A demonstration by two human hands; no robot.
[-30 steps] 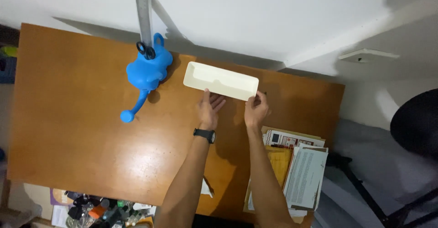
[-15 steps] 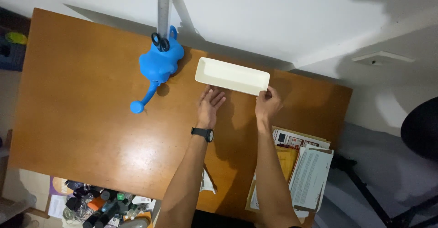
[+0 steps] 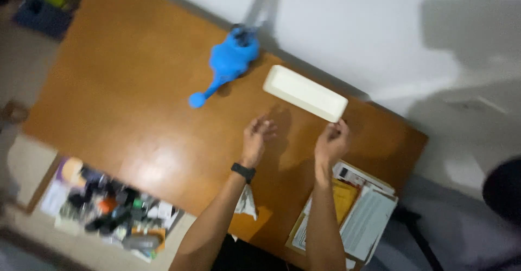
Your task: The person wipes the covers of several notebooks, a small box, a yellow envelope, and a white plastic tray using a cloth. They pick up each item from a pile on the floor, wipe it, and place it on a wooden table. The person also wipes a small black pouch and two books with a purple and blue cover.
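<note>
The right hand [image 3: 332, 142] pinches the near right corner of the tray [image 3: 305, 93]; how firmly cannot be told (the frame is blurred). The left hand [image 3: 257, 137] hovers loosely curled and holding nothing, just short of the tray. The tray lies on the table [image 3: 119, 97] near the wall, beside a blue watering can [image 3: 228, 65]. Papers [image 3: 358, 217] lie near the right forearm.

Wooden table [image 3: 125, 86] carrying blue watering can [image 3: 228, 62], white oblong tray [image 3: 305, 93], paper stack [image 3: 353, 211], possibly crumpled tissue [image 3: 247, 203].
</note>
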